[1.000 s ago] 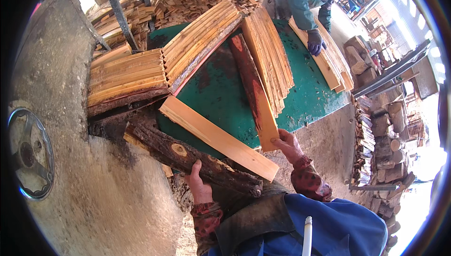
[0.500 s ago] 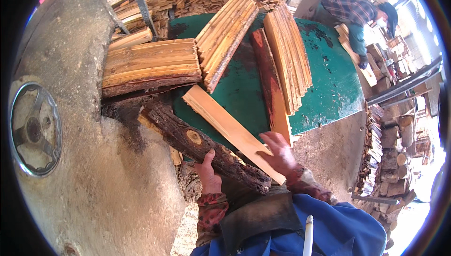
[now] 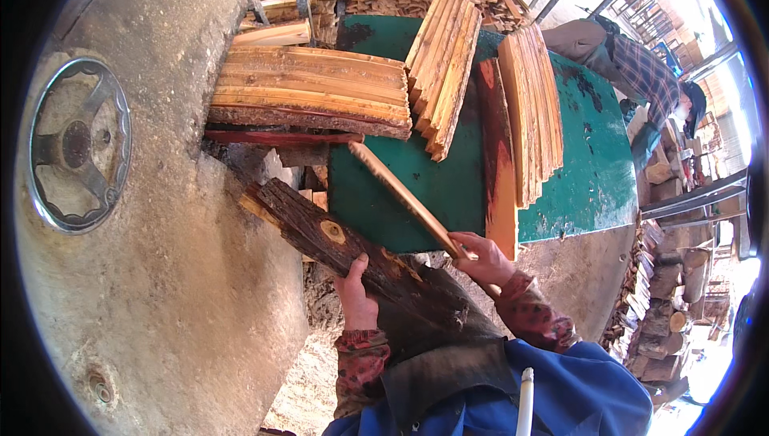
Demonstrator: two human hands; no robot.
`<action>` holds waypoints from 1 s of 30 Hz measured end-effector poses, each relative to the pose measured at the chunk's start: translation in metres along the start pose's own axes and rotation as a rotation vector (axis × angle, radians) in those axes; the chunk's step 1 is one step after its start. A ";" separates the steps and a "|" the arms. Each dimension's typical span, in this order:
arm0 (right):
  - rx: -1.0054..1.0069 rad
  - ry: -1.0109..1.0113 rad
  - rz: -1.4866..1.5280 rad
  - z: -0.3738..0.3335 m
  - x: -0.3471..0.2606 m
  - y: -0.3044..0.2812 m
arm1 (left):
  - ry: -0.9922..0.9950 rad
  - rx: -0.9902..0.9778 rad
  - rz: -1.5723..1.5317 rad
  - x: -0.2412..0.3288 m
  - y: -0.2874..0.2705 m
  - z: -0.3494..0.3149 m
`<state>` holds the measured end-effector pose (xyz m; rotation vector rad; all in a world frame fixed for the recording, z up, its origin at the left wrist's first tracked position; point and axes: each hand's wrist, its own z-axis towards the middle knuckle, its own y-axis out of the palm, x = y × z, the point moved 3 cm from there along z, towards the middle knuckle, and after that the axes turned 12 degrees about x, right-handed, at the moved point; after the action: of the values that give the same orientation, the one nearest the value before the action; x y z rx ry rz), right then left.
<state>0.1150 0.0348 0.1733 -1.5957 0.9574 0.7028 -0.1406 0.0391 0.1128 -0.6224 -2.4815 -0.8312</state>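
clasping the thin plank, the right hand has its fingers curled round the near part, and that plank stands on edge, slanting from the green table's left side out over its near edge! off the near left corner, the left hand holds the bark slab (pale knot and all), thumb on top, other fingers hidden beneath. a left stack overhangs the table's left edge, a middle stack sits toward the far edge, and a red-streaked board lies beside the right stack, poking past the near edge.
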 end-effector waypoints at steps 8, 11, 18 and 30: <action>-0.019 0.185 0.197 -0.004 0.015 -0.021 | -0.068 -0.048 0.032 -0.009 0.004 0.003; -0.036 0.250 0.147 -0.006 0.010 -0.032 | -0.084 -0.039 0.035 -0.007 0.006 0.006; -0.054 0.344 0.196 -0.035 -0.013 -0.061 | -0.058 -0.080 0.048 -0.003 0.016 -0.004; -0.276 0.083 0.303 0.054 -0.056 0.041 | -0.122 -0.161 -0.055 -0.014 0.006 -0.004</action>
<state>0.0539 0.0968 0.1877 -1.7468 1.2205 1.0202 -0.1249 0.0371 0.1102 -0.6816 -2.5683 -1.0510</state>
